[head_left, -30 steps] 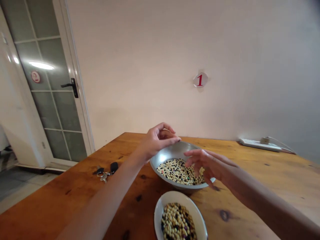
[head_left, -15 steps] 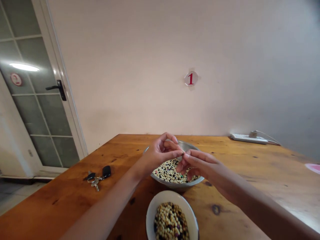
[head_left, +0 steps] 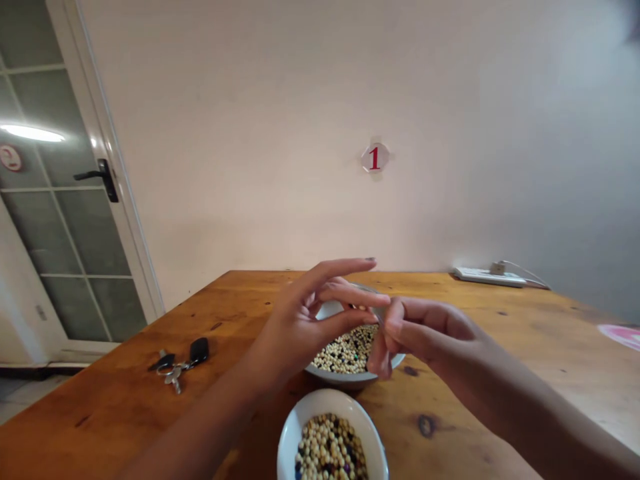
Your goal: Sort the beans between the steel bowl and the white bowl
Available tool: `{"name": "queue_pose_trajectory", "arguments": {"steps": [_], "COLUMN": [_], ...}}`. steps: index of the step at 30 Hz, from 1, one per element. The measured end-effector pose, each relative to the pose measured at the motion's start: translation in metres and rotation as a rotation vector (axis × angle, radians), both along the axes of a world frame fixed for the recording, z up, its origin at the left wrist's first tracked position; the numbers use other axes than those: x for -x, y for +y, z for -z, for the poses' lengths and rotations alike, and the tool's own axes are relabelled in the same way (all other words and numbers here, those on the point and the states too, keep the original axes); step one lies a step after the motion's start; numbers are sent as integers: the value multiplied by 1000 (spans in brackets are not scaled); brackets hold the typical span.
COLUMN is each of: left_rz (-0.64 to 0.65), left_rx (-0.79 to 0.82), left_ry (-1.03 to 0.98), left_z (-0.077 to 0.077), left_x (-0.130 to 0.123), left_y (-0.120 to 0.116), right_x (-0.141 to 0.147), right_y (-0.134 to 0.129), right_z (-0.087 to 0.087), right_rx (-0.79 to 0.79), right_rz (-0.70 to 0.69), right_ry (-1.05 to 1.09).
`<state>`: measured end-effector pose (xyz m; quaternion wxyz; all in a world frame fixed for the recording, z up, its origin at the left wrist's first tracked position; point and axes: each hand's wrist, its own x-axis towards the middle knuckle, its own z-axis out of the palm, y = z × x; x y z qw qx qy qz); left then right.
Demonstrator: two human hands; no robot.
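Over a metal bowl [head_left: 330, 379] of small cream, black and coloured beads [head_left: 345, 352], my two hands meet at the fingertips. My left hand [head_left: 320, 310] pinches with thumb and a curled finger, while its index finger stretches out above; tiny pale dots like beads show at the fingertips. Thumb and index finger of my right hand [head_left: 425, 330] are pressed together on a thin greyish strand [head_left: 381, 321], too small to make out well. Closer to me stands a white bowl [head_left: 287, 440] with larger-looking cream, brown and dark beads [head_left: 331, 450].
A bunch of keys [head_left: 175, 373] with a black fob lies left on the wooden table [head_left: 500, 400]. At the back right, a white power strip [head_left: 487, 276] with a plug and cable sits by the wall. A pink-and-white flat item [head_left: 623, 335] lies at the right edge.
My hands have come nearer and slightly right. My left index finger has straightened out, and the right fingers have curled in more. The view has turned a little to the right.
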<state>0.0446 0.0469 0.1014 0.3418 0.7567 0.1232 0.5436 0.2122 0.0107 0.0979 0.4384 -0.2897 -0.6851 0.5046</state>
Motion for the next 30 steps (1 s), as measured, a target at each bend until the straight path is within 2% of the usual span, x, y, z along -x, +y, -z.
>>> {"name": "queue_pose_trajectory", "arguments": {"steps": [7, 11, 14, 24, 30], "left_rz": [8, 13, 31, 265, 372], "left_rx": [6, -46, -29, 122, 220], "left_ry": [-60, -79, -73, -67, -109], "left_z": [-4, -3, -1, 3, 9], "left_x": [0, 0, 1, -4, -8], "left_y": [0, 2, 3, 3, 3], "right_x": [-7, -6, -5, -5, -7], "right_y": [-1, -4, -4, -5, -13], "right_z": [-5, -10, -10, -11, -13], "right_rx": [62, 31, 14, -56, -121], "right_rz": [-26, 28, 48, -47, 42], "right_ry": [-16, -58, -52, -104, -225]}}
